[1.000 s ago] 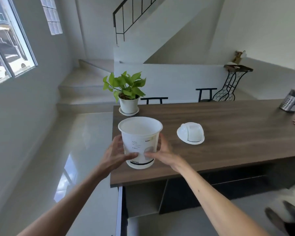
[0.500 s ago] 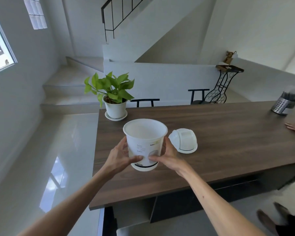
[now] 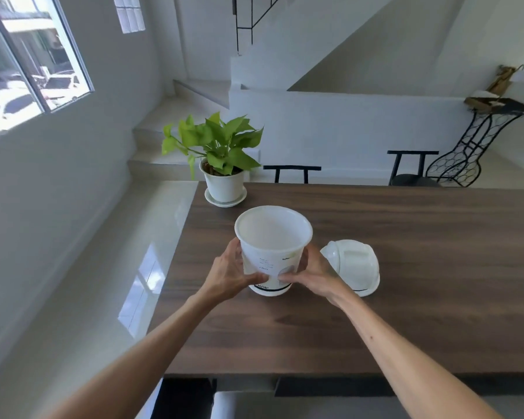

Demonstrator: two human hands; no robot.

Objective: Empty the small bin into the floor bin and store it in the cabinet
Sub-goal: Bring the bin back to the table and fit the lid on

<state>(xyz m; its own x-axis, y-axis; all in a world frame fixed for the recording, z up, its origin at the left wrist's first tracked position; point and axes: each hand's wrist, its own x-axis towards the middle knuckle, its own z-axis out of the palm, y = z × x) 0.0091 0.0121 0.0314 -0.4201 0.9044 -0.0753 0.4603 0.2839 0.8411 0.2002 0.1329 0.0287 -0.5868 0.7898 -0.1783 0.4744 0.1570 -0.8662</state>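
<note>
Bin: upright on the bench, left of centre, open-topped.
Lid: off – lying just right of the bin, likely removed for tipping.
Hands: left and right clasp the bin's lower sides – apparently a lifting hold.
Floor bin: not visible.

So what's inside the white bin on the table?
The bin is open; only its bare white inner wall shows. The near wall and rim hide the bottom, so any contents cannot be seen. Its lid lies beside it.

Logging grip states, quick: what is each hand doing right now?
Left hand: closed on the small white bin, left side.
Right hand: closed on the same bin, right side.
</note>
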